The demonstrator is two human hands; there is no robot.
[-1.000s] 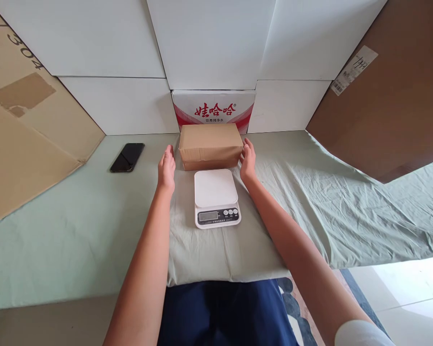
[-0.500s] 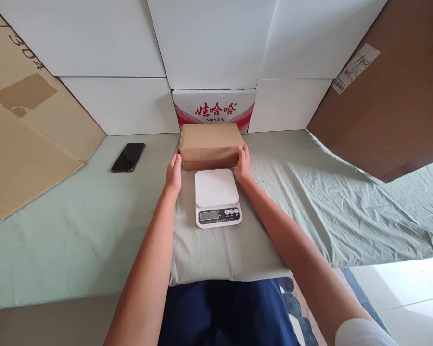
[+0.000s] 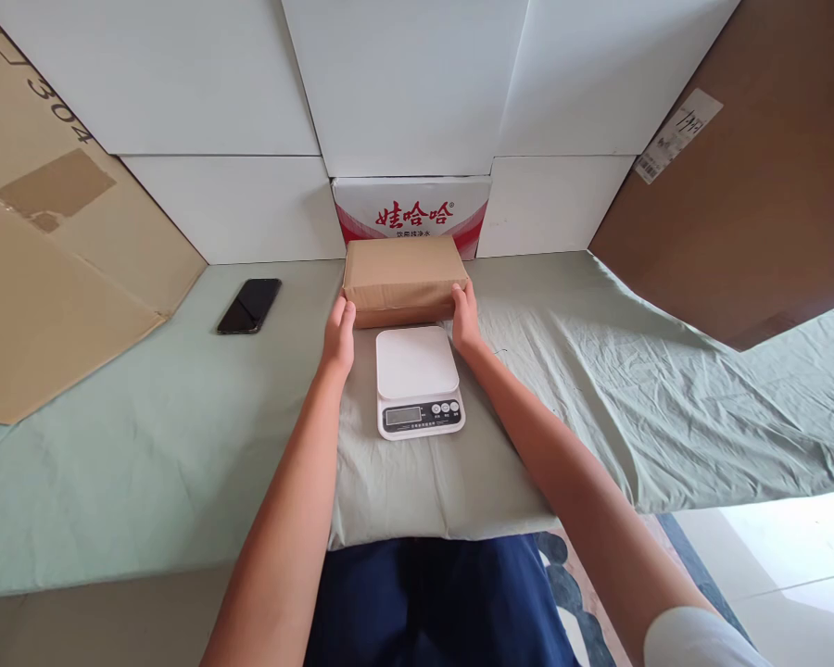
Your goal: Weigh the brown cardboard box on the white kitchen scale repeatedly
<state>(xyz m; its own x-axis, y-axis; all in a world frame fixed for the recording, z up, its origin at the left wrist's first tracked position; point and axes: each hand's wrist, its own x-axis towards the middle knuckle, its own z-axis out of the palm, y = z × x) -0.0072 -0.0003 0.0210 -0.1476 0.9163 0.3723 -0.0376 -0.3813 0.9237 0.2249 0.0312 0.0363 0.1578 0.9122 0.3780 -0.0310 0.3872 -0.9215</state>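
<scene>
A green cloth (image 3: 145, 454) spreads over the table, with a printed carton (image 3: 413, 196) upright at the far middle. Just in front of the carton sits the brown cardboard box (image 3: 404, 264), its long axis running left to right, squarely between the person's hands. The white scale (image 3: 417, 361) lies just on the near side of the box, and a phone (image 3: 248, 306) lies flat, apart, to the left. The left hand (image 3: 339, 335) grips the left end and the right hand (image 3: 465, 317) the right end, neither clearly nearer. Both thumbs bear on the near face by its corners; the other fingers wrap the ends, partly hidden, so whether they reach underneath I cannot tell
</scene>
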